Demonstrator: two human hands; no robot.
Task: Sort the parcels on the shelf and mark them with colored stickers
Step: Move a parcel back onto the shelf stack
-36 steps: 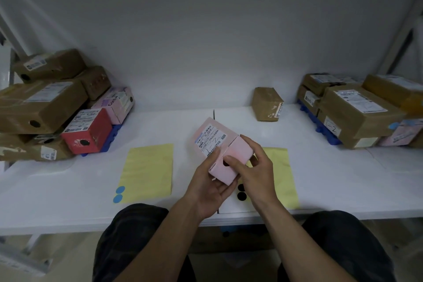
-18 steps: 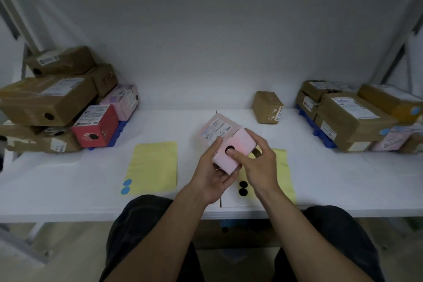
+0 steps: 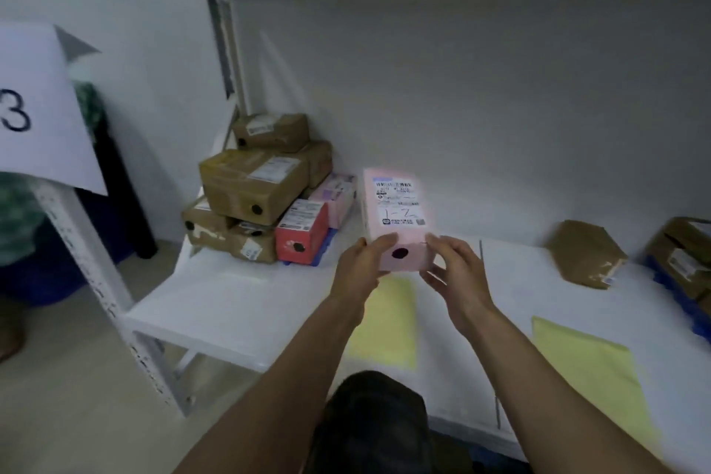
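Swung leftward since a moment earlier, the pink box hung above the shelf near the stacked parcels (black sticker already on its end). It wanted setting down level, sticker facing out, without nudging those parcels. The left hand and right hand clasped its near corners, fingers curled.

Parcel stack sits left on shelf, lone parcel seemingly rear-right.

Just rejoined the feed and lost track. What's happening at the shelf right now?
A person holds a pink parcel above the white shelf, left hand and right hand gripping its near end, which carries a black sticker. Just left of it sits a stack of parcels, a red parcel and brown ones, also showing black stickers.
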